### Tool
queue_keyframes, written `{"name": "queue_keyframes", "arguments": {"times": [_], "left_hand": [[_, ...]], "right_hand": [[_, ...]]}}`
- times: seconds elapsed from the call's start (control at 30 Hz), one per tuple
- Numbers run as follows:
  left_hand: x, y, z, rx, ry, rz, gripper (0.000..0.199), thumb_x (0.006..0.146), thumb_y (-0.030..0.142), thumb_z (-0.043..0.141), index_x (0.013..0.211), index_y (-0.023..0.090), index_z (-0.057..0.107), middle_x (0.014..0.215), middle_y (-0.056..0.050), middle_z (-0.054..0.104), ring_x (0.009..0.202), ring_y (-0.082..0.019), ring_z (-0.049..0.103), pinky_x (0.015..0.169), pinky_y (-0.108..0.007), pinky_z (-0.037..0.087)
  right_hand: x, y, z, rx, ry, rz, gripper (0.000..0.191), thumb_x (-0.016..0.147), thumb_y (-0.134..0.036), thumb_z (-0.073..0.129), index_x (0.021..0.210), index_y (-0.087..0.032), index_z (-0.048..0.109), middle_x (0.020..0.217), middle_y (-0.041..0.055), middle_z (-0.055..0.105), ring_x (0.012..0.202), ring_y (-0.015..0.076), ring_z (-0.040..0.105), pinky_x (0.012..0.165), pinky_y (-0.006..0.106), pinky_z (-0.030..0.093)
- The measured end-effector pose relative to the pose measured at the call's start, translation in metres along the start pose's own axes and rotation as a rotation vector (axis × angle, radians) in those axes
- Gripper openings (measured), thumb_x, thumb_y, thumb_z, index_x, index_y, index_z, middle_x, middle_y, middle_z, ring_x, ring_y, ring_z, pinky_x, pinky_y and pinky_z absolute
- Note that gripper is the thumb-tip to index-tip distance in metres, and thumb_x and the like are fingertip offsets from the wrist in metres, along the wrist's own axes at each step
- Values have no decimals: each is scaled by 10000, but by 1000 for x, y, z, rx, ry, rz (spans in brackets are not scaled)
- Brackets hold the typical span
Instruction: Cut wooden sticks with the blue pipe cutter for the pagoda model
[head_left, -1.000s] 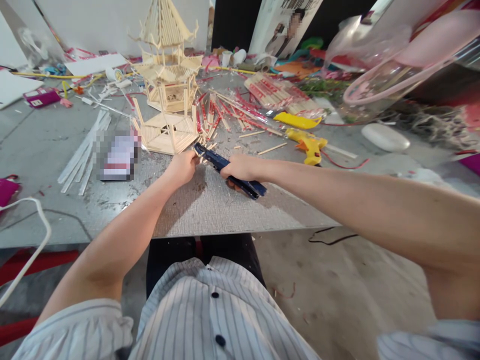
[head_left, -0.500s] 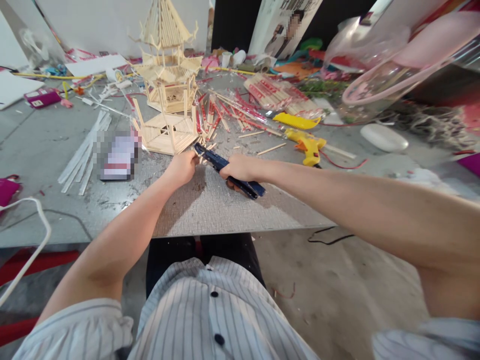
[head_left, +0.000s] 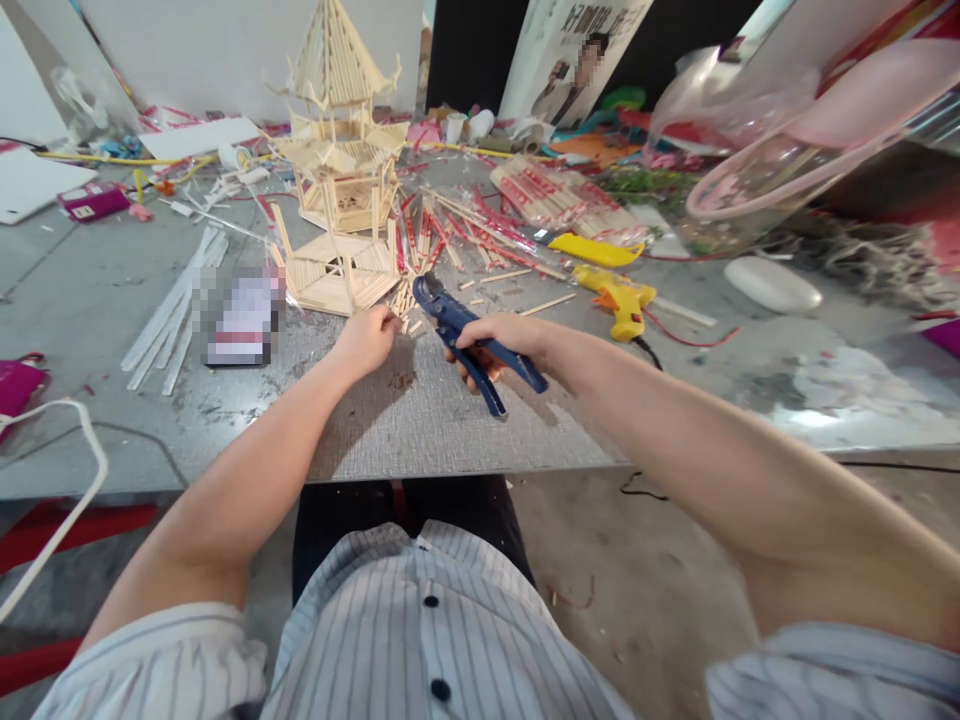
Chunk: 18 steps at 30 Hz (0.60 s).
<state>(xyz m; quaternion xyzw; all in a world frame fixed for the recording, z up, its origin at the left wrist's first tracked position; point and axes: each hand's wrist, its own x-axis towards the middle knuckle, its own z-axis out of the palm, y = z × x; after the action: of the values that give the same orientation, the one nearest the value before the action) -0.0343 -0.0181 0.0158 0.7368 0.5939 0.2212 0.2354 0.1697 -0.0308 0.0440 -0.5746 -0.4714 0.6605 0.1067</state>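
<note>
My right hand grips a blue hand cutter, its handles spread apart and its head pointing up and left. Close by on the left, my left hand is closed in a pinch, and whatever sits between its fingertips is too small to make out. Short cut pieces of wooden stick lie just beyond these fingertips. Behind my left hand stands a hexagonal base made of wooden sticks, with short upright posts. A tiered stick pagoda with a pointed roof rises behind it.
A yellow glue gun and a yellow-handled tool lie to the right. Packs of wrapped sticks are farther back. At the left are a phone and pale strips. A white oval object rests at far right.
The cutter's handles, which were squeezed together, have spread apart. The cutter's head has moved right, away from my left fingertips. My left hand stays almost in place.
</note>
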Motion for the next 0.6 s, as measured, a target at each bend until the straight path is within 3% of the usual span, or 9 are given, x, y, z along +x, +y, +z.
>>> {"name": "queue_keyframes", "arguments": {"times": [0.07,0.13,0.2,0.27,0.3,0.37,0.47,0.6], "left_hand": [[-1,-2,0,-83,41,-14,165,839,267,476,696,185,492,571,9,510,576,-128,472,592,-255,362],[-1,-5,0,-192,73,-12,161,843,269,485,703,189,483,545,27,487,527,-108,443,541,-236,335],[-2,-6,0,-301,86,11,158,856,279,482,735,183,517,535,39,478,488,-89,420,510,-222,320],[-2,-7,-2,-379,101,48,177,877,305,476,810,176,578,532,45,479,466,-78,409,494,-214,319],[-3,-7,-3,-401,113,65,197,890,316,469,848,174,599,522,47,475,458,-76,405,490,-213,321],[-3,-6,-5,-412,143,101,235,915,334,448,879,173,616,494,50,467,449,-75,407,491,-211,332],[-4,-7,-6,-402,176,162,233,933,340,444,847,176,586,476,54,472,442,-72,418,503,-210,355],[-5,-8,-5,-431,184,249,205,932,345,465,811,188,516,515,50,495,477,-74,450,526,-214,383]], "right_hand": [[-2,-6,-8,48,-52,-79,129,744,-216,465,797,-156,566,678,71,642,612,200,644,602,326,528],[-2,-11,-14,77,12,-321,145,736,-231,473,830,-175,568,776,77,664,738,213,666,697,343,541],[3,-13,-18,37,237,-590,177,721,-242,493,875,-198,566,857,67,665,846,220,657,797,375,535],[14,-8,-21,-111,587,-764,267,706,-244,508,968,-223,558,918,55,652,919,232,629,869,421,510],[21,-4,-22,-224,758,-799,336,701,-244,516,1036,-233,546,952,55,645,947,242,612,899,449,492],[33,6,-24,-464,947,-794,503,681,-235,545,1181,-219,496,1051,87,623,1012,273,579,945,494,450],[45,17,-21,-711,984,-770,634,681,-246,560,1297,-177,425,1162,147,573,1076,303,544,970,504,419],[41,18,-9,-882,908,-805,649,700,-276,556,1324,-180,403,1173,151,566,1107,326,518,991,520,385]]}}
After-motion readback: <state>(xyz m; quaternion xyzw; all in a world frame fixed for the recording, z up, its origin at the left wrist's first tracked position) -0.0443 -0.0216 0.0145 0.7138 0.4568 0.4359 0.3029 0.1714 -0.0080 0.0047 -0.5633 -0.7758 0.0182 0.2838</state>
